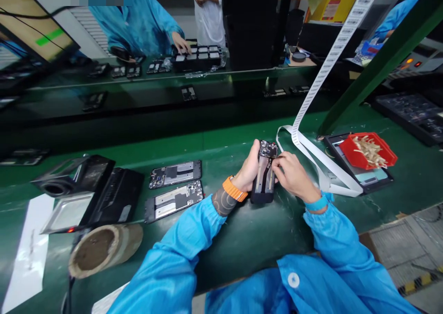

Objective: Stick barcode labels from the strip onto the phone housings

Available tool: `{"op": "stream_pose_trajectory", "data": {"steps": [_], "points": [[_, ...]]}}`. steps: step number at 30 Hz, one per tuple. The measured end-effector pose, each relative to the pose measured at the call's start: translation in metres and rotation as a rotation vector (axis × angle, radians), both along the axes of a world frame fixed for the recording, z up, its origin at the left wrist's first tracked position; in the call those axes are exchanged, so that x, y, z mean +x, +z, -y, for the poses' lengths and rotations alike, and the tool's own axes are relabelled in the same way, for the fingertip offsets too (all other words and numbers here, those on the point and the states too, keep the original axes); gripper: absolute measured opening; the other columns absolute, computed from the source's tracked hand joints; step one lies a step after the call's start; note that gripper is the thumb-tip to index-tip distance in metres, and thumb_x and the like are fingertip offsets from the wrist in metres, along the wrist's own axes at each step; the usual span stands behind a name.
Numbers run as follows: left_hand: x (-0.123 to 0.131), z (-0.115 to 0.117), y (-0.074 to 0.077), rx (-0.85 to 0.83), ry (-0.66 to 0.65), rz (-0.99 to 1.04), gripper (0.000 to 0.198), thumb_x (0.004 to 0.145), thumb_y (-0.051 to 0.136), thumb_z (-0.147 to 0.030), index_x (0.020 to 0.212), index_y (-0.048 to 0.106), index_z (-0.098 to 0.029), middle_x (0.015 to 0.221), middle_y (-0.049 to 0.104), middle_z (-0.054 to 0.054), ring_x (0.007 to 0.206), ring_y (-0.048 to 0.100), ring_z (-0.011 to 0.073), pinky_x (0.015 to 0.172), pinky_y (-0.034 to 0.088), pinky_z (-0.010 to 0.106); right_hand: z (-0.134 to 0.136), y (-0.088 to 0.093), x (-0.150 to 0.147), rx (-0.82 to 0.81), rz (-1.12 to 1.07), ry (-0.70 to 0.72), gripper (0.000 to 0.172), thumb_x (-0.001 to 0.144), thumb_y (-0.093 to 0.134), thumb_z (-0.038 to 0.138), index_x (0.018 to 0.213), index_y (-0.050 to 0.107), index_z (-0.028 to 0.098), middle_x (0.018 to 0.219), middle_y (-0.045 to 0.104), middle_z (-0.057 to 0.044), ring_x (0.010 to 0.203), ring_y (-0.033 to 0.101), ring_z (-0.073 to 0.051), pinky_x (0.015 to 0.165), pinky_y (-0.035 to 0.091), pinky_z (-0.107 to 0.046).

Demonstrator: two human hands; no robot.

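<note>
Wrapped round a phone frame (265, 180), my left hand (249, 168) holds it upright above the green bench; an orange watch is on that wrist. The frame's back is off, so a circuit board shows at its top and a bare battery bay below. My right hand (289, 173) is at the frame's right edge, thumb and forefinger pinched together near the board. Whatever lies in that pinch is too small to make out. To the left of my hands, two more opened phone frames (176, 173) lie side by side on the bench.
A long strip of barcode labels (332, 60) hangs down to the right. Behind it a red bin (360, 159) of small pale pieces sits on a black tray. At left stand a black scanner device (117, 196) and a cardboard tube (131, 244). Co-workers stand beyond the conveyor.
</note>
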State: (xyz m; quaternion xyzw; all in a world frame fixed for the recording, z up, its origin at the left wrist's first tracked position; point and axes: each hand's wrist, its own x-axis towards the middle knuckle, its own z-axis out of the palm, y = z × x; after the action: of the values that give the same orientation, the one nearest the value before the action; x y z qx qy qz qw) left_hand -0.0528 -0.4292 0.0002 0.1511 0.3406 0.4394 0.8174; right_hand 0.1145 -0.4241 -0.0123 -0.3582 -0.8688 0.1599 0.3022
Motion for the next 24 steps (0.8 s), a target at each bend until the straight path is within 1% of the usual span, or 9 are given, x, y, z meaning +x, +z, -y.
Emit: {"op": "stream_pose_trajectory", "data": {"steps": [3,5,7,9,12,15,18,20,24], "points": [[-0.006,-0.008,0.002,-0.029,0.148,-0.045,0.078,0.094,0.022,-0.078,0.081,0.065,-0.014,0.068,0.068,0.009,0.052,0.063,0.0176,0.051,0.052,0.028,0.008,0.015,0.003,-0.153,-0.006,0.245,0.017,0.099,0.049,0.019,0.083,0.051,0.022,0.085,0.056,-0.003,0.079,0.054,-0.019,0.074,0.046,-0.035],[-0.01,-0.01,0.003,-0.062,0.168,-0.068,0.081,0.093,0.02,-0.08,0.08,0.065,-0.014,0.066,0.067,0.01,0.051,0.063,0.0182,0.05,0.052,0.029,0.011,0.019,0.004,-0.222,-0.086,0.29,0.016,0.1,0.049,0.018,0.085,0.052,0.022,0.087,0.057,-0.003,0.078,0.055,-0.017,0.072,0.047,-0.032],[-0.012,-0.01,0.003,-0.078,0.105,-0.047,0.085,0.091,0.019,-0.083,0.081,0.066,-0.014,0.065,0.066,0.01,0.051,0.062,0.0192,0.05,0.052,0.03,0.011,0.014,0.001,-0.182,-0.142,0.214,0.011,0.099,0.052,0.018,0.09,0.057,0.022,0.092,0.06,-0.004,0.083,0.059,-0.018,0.075,0.049,-0.033],[-0.011,-0.008,0.003,-0.061,0.066,0.01,0.085,0.089,0.021,-0.085,0.08,0.066,-0.014,0.064,0.064,0.009,0.049,0.061,0.0187,0.05,0.051,0.03,0.008,0.003,-0.003,-0.097,-0.149,0.11,0.01,0.097,0.055,0.017,0.099,0.062,0.023,0.098,0.062,-0.006,0.091,0.061,-0.021,0.081,0.05,-0.036],[-0.006,-0.004,0.003,-0.009,0.088,0.088,0.078,0.092,0.024,-0.08,0.079,0.065,-0.015,0.064,0.064,0.007,0.049,0.059,0.0162,0.051,0.049,0.028,0.005,-0.011,-0.011,-0.011,-0.157,-0.034,0.021,0.095,0.056,0.016,0.112,0.064,0.024,0.101,0.062,-0.008,0.097,0.062,-0.024,0.087,0.052,-0.04],[-0.002,-0.001,0.005,0.007,0.047,0.074,0.078,0.095,0.023,-0.077,0.086,0.068,-0.014,0.07,0.067,0.009,0.054,0.063,0.0172,0.055,0.051,0.028,0.004,-0.014,-0.013,-0.021,-0.215,-0.128,0.018,0.092,0.059,0.016,0.107,0.066,0.023,0.097,0.062,-0.007,0.091,0.063,-0.023,0.083,0.053,-0.038],[0.0,0.002,0.007,0.04,-0.011,-0.012,0.081,0.096,0.021,-0.076,0.099,0.07,-0.012,0.074,0.07,0.01,0.052,0.062,0.0174,0.052,0.051,0.028,0.003,-0.01,-0.01,-0.09,-0.264,-0.155,0.007,0.089,0.062,0.016,0.093,0.066,0.022,0.089,0.062,-0.005,0.08,0.061,-0.02,0.073,0.052,-0.034],[0.001,0.004,0.006,0.054,-0.039,-0.1,0.081,0.096,0.021,-0.076,0.104,0.07,-0.013,0.075,0.071,0.01,0.051,0.062,0.0175,0.05,0.051,0.028,0.001,-0.009,-0.007,-0.112,-0.263,-0.14,0.006,0.089,0.062,0.017,0.087,0.065,0.021,0.085,0.061,-0.003,0.075,0.06,-0.019,0.07,0.051,-0.033],[0.002,0.006,0.001,0.075,-0.088,-0.219,0.079,0.094,0.026,-0.078,0.108,0.07,-0.014,0.074,0.071,0.008,0.052,0.064,0.0189,0.051,0.052,0.03,-0.005,-0.013,-0.006,-0.05,-0.138,-0.097,0.01,0.094,0.055,0.021,0.086,0.061,0.021,0.086,0.061,-0.006,0.08,0.06,-0.023,0.075,0.049,-0.037]]}}
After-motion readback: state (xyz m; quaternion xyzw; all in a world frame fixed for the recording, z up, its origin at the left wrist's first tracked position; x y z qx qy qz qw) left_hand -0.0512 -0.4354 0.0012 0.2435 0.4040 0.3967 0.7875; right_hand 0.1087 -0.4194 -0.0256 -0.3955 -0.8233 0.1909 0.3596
